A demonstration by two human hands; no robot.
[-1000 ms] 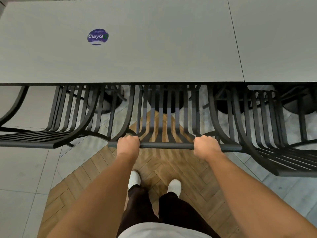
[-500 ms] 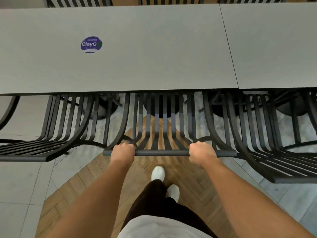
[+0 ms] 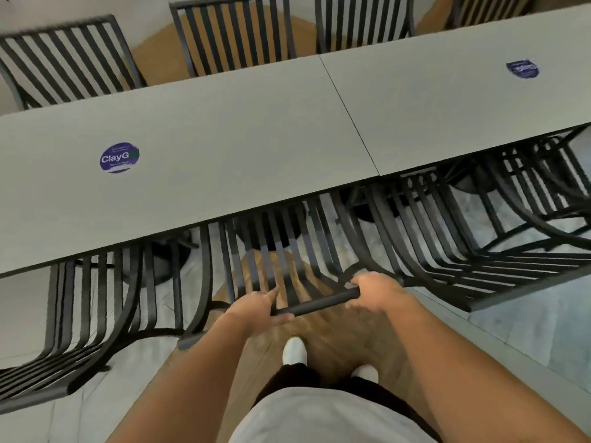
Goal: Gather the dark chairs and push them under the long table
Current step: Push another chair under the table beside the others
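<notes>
The long grey table (image 3: 256, 148) runs across the head view, tilted down to the left. A dark slatted chair (image 3: 281, 251) stands in front of me with its seat under the table edge. Both hands are on its black top rail (image 3: 316, 304). My left hand (image 3: 256, 306) holds the rail's left part, thumb under the bar and index finger stretched over it. At the rail's right end, my right hand (image 3: 377, 292) grips with its fingers curled over the top. Each side has a neighbouring dark chair, the left chair (image 3: 80, 314) and the right chair (image 3: 479, 251), partly under the table.
Three more slatted chairs stand along the table's far side, the nearest to the left (image 3: 64, 59). Two round blue stickers, the left one (image 3: 119, 157), lie on the tabletop. Dark round table bases (image 3: 265, 231) show under the edge. My white shoes (image 3: 294, 350) stand on wooden flooring.
The middle chair has slid further under the table. The view has risen and tilted, showing the far-side chairs. My left index finger has lifted off the rail.
</notes>
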